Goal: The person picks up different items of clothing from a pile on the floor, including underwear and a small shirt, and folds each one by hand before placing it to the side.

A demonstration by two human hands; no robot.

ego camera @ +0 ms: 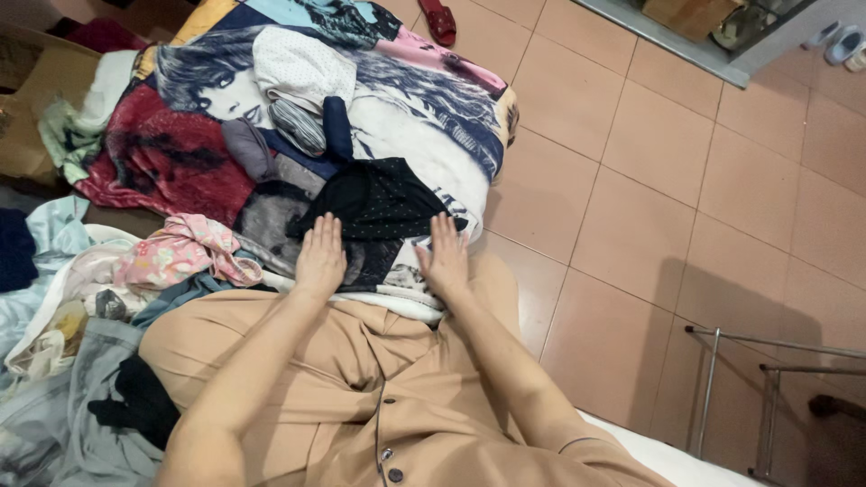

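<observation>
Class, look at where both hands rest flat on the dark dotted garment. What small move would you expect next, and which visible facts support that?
Probably a fold. The left hand and right hand lie open and flat at the near edge of the dark dotted garment, spread on the printed blanket. Neither hand grips it, so pinching the near edge to turn it over seems likely.

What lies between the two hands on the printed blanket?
In the head view, the lower part of a dark dotted garment lies between the left hand and the right hand.
</observation>
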